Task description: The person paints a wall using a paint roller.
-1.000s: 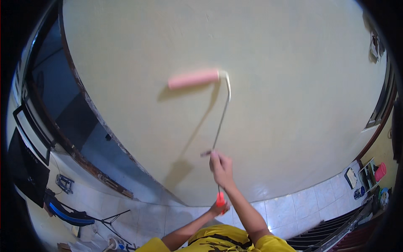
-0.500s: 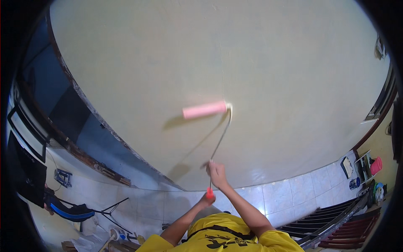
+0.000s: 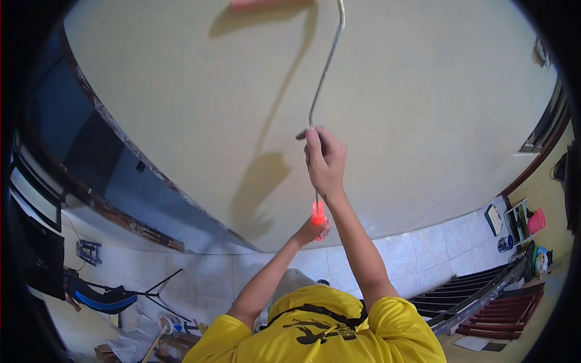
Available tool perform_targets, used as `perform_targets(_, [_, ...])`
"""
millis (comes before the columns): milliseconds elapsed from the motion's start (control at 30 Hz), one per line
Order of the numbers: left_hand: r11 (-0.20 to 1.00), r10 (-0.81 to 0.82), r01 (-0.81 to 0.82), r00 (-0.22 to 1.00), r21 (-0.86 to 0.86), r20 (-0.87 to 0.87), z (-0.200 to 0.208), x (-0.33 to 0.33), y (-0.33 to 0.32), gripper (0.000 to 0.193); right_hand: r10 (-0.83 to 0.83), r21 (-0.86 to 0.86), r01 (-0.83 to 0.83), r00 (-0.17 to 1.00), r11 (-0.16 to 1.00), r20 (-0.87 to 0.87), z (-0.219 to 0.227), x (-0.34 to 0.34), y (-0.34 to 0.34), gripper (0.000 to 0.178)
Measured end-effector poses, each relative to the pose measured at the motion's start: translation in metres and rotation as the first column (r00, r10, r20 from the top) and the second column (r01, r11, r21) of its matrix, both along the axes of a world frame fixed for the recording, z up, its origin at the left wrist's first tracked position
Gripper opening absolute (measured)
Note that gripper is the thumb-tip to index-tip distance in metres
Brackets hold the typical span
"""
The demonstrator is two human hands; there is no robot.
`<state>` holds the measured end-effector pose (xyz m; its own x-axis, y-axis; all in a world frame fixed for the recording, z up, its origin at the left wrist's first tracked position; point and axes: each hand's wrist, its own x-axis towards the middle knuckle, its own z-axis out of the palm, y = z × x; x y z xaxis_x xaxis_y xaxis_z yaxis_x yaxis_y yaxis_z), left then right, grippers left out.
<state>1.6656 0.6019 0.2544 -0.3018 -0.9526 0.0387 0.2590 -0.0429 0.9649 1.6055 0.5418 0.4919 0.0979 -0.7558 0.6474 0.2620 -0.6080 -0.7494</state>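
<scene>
A paint roller with a bent metal rod (image 3: 328,63) is held up against the pale cream wall (image 3: 436,121). Its pink roller sleeve (image 3: 272,4) is at the upper edge of the view, partly cut off, and casts a shadow on the wall. My left hand (image 3: 311,231) is closed round the bright orange-red handle (image 3: 318,213) at the lower end. Above it, my right hand (image 3: 327,160) grips the rod between thumb and fingers.
A doorway with a rough edge (image 3: 115,130) lies left. Below are a black folding stand (image 3: 162,296), a blue stool (image 3: 89,253) and a bucket (image 3: 170,322). Right are a dark slatted rack (image 3: 469,295), a pink pail (image 3: 536,221) and pale floor tiles (image 3: 399,259).
Both hands have risen with the paint roller. The pink sleeve has gone up the wall from mid-view to the upper edge. Both hands keep their hold.
</scene>
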Motion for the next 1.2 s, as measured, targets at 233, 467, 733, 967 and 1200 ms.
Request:
perform_targets(233, [0.983,0.029,-0.037,0.998,0.18,0.049,-0.088,-0.015,0.046,0.024,-0.092,0.061,0.096,0.993,0.993,-0.068,-0.119,0.002,0.025,0.031])
perform_targets(467, [0.925,-0.076,0.075,0.997,0.372,-0.013,-0.197,-0.032,0.126,0.027,0.341,0.485,-0.226,0.926,0.844,-0.161,-0.289,-0.045,0.094,0.056])
perform_targets(733, [0.988,0.108,-0.127,0.974,0.087,0.197,-0.038,-0.031,0.011,0.018,0.159,0.282,-0.122,0.981,0.952,-0.112,-0.159,-0.024,0.014,0.05])
perform_targets(967, [0.985,0.115,-0.097,0.985,0.142,-0.125,0.049,-0.036,-0.013,0.026,0.175,0.242,-0.127,0.966,0.962,-0.188,-0.052,-0.022,-0.007,0.053])
perform_targets(1200, [0.921,0.05,-0.119,0.98,0.371,0.191,-0.158,-0.071,0.077,0.022,0.189,0.327,-0.082,0.93,0.942,-0.314,-0.276,-0.062,0.062,0.045])
